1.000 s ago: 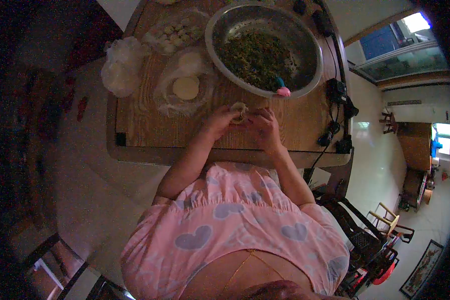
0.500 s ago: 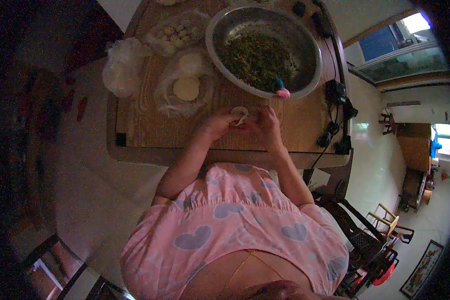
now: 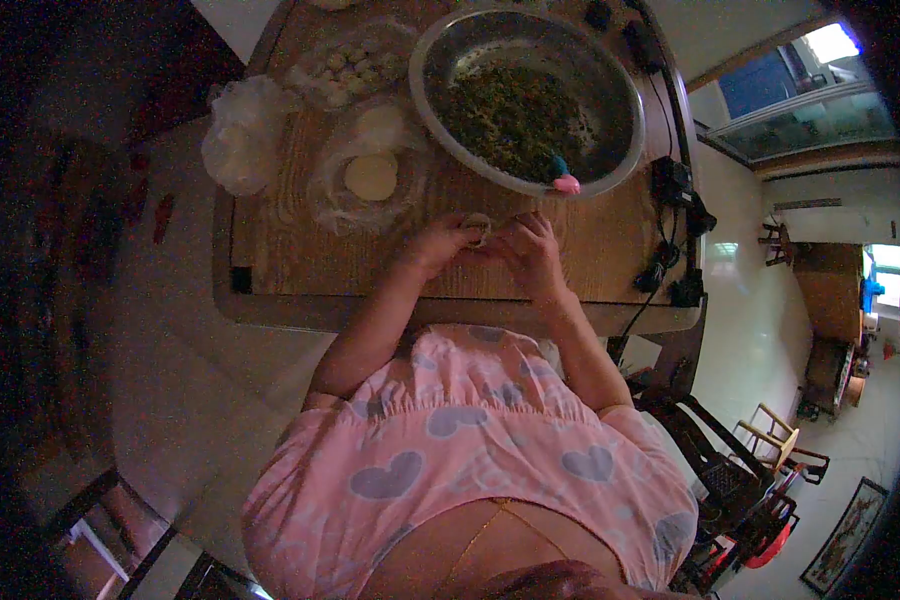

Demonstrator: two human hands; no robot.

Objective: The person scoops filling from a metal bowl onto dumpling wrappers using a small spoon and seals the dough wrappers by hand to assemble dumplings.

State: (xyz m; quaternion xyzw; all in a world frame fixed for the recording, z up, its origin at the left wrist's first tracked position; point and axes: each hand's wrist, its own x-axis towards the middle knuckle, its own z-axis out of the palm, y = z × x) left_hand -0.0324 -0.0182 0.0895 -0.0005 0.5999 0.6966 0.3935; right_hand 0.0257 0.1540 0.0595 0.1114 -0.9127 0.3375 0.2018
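Observation:
Above the near part of the table, my left hand and my right hand meet, with fingers closed in a pinch. Between them is a small pale dumpling, mostly covered by the fingers. Just beyond my right hand stands a large metal bowl of chopped green filling. A utensil with a pink and blue handle leans on the bowl's near rim. Ahead of my left hand, round pale dumpling wrappers lie in an open clear plastic bag.
Several small pale round pieces sit on plastic at the back left. A knotted white plastic bag rests on the left edge of the wooden table. Black cables and an adapter run along the right edge. Chairs stand to the right.
My fingers have closed further over the dumpling, so less of its pale edge shows. Both hands stay in nearly the same place. The bowl and bags have not moved.

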